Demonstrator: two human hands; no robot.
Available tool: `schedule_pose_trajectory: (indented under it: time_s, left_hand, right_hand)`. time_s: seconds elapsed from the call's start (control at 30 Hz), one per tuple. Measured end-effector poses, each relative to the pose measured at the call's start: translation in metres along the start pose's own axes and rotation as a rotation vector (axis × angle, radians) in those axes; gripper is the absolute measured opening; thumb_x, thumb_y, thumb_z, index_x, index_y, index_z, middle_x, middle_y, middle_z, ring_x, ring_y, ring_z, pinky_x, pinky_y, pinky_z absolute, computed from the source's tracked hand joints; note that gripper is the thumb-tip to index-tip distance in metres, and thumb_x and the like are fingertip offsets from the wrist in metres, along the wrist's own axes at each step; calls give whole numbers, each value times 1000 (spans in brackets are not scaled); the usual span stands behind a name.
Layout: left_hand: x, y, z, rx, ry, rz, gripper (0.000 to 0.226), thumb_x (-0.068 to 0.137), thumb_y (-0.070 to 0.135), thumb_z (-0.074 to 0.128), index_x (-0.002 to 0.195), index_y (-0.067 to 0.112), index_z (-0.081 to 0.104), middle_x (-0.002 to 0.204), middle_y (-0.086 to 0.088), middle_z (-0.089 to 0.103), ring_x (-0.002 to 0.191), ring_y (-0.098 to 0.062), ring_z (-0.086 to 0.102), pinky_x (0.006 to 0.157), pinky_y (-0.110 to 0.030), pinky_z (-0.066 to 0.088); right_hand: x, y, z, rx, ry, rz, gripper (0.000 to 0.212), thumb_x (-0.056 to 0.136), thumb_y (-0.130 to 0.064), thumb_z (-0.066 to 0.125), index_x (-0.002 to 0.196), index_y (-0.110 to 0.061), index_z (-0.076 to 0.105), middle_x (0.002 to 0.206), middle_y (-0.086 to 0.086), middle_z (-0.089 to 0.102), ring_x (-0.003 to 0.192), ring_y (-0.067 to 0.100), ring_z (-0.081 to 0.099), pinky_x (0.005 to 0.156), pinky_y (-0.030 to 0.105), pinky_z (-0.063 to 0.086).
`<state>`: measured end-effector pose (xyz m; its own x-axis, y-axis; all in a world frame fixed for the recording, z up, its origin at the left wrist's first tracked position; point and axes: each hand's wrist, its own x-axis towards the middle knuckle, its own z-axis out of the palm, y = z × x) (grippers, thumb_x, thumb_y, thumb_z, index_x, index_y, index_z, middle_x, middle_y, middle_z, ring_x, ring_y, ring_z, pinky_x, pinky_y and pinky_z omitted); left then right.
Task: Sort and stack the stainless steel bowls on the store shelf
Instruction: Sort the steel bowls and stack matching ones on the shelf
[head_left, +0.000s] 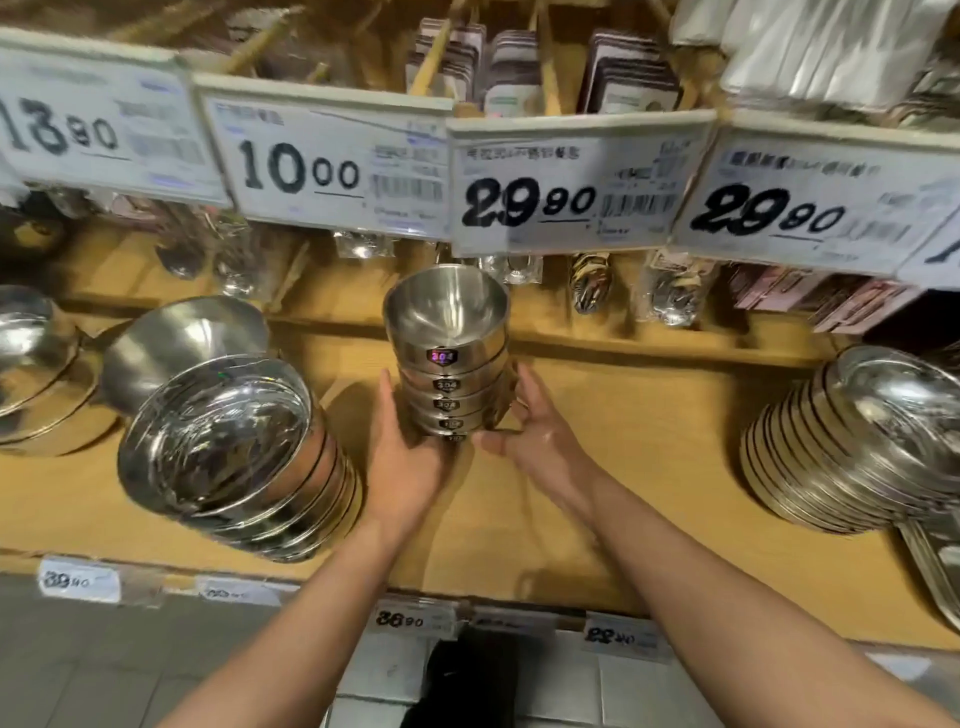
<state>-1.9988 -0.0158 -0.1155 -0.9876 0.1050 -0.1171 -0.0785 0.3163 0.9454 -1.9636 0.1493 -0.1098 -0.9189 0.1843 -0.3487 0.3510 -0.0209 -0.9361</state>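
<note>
Both hands hold a stack of small bowls (451, 358) at the middle of the wooden shelf (649, 415).

The left hand (408, 460) cups its base; the right hand (540, 436) curls round the other side, seemingly gripping it. Wider bowls (228, 457) stand left of the stack, plates (857, 441) well right.

Wooden store shelf (649, 415), price tags (566, 182) hanging along upper shelf edge, pale tiled floor (561, 686) below.

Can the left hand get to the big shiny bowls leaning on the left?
Probably yes. The left hand holds the small bowl stack, and the leaning bowls sit right beside it with nothing between; it would need to let go first.
</note>
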Motion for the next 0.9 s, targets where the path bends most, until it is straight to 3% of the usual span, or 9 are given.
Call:
schedule_pose_trajectory:
  time_s: [0.1, 0.2, 0.27, 0.4, 0.57, 0.67, 0.77, 0.83, 0.9]
  left_hand:
    - [12, -1, -3, -28, -37, 39, 71, 77, 25, 68, 139, 53, 47, 131, 29, 62, 123, 8, 54, 113, -42, 42]
    - [14, -3, -3, -82, -82, 74, 67, 82, 6, 69, 135, 45, 56, 127, 16, 68, 121, -6, 61, 107, -44, 47]
    - [11, -2, -1, -100, -97, 94, 67, 84, 0, 69, 133, 44, 57, 126, 14, 70, 119, -7, 63, 104, -40, 47]
    - [-4, 1, 13, -89, -129, 110, 66, 84, -4, 71, 131, 42, 59, 122, 17, 71, 114, -1, 64, 99, -29, 48]
    - [-37, 10, 46, -145, -242, 95, 67, 86, -4, 72, 140, 31, 54, 126, 18, 68, 116, 2, 62, 90, -9, 48]
    - [-53, 19, 69, -146, -317, 127, 59, 87, 1, 76, 137, 24, 55, 124, 12, 69, 114, 0, 63, 91, -10, 49]
    - [-61, 26, 91, -143, -395, 153, 61, 84, 2, 79, 137, 19, 54, 122, 10, 70, 113, -2, 65, 92, -12, 49]
    - [-62, 29, 103, -134, -432, 165, 63, 84, 3, 80, 138, 19, 53, 125, 8, 70, 116, -5, 64, 95, -15, 49]
    - [-62, 30, 113, -123, -453, 190, 63, 83, 5, 81, 138, 20, 53, 127, 8, 69, 119, -7, 64, 96, -18, 49]
  right_hand:
    - [3, -3, 2, -41, 6, -45, 106, 80, 0, 82, 162, -18, 18, 154, -8, 39, 146, 12, 33, 119, 28, 32]
    - [0, -6, 3, -47, -5, -132, 88, 80, 13, 77, 154, -8, 34, 123, -21, 53, 109, -22, 54, 93, -1, 39]
    - [-2, -6, 0, -45, -2, -152, 83, 80, 13, 76, 150, -13, 40, 111, -28, 52, 90, -34, 52, 80, -6, 37]
    - [-17, 3, -17, -23, 2, -144, 87, 82, 9, 76, 150, -24, 33, 111, -31, 50, 86, -39, 47, 74, -9, 35]
    - [-47, 21, -59, -40, 26, -112, 81, 82, 6, 77, 148, -22, 39, 101, -41, 61, 91, -33, 54, 77, -6, 39]
    - [-67, 31, -89, -69, 63, -111, 70, 82, -3, 80, 135, -36, 47, 110, -39, 66, 105, -19, 59, 91, 5, 47]
    - [-82, 35, -114, -71, 104, -126, 80, 78, -10, 86, 140, -40, 45, 124, -26, 67, 116, -9, 59, 98, 11, 47]
    - [-88, 36, -127, -60, 122, -144, 83, 77, -5, 85, 141, -37, 43, 122, -25, 68, 115, -9, 60, 96, 10, 48]
    - [-92, 35, -138, -55, 142, -171, 85, 76, -1, 85, 145, -27, 43, 124, -18, 68, 120, 0, 61, 104, 22, 48]
